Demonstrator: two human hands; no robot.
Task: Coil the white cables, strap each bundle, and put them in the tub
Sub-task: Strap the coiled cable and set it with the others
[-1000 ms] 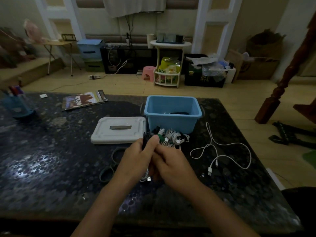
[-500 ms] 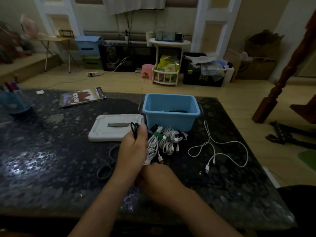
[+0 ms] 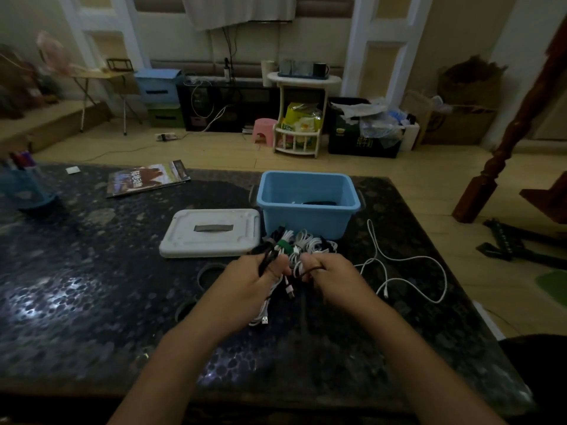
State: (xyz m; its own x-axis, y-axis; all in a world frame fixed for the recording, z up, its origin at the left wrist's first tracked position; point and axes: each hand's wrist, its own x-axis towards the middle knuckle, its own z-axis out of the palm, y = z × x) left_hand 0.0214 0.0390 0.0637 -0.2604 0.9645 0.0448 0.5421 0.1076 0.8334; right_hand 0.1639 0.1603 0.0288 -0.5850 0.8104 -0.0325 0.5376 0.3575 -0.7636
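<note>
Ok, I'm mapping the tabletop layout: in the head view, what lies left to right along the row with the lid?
White rectangular plastic lid → pile of strapped white cable bundles, in front of the light-blue plastic tub → loose, uncoiled white cable.

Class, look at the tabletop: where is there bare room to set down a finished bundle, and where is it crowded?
Bare: the wide stretch left of the white lid, between the magazine and the near edge. Crowded: in front of the blue tub, where the bundled cables, both hands and the loose white cable lie.
</note>
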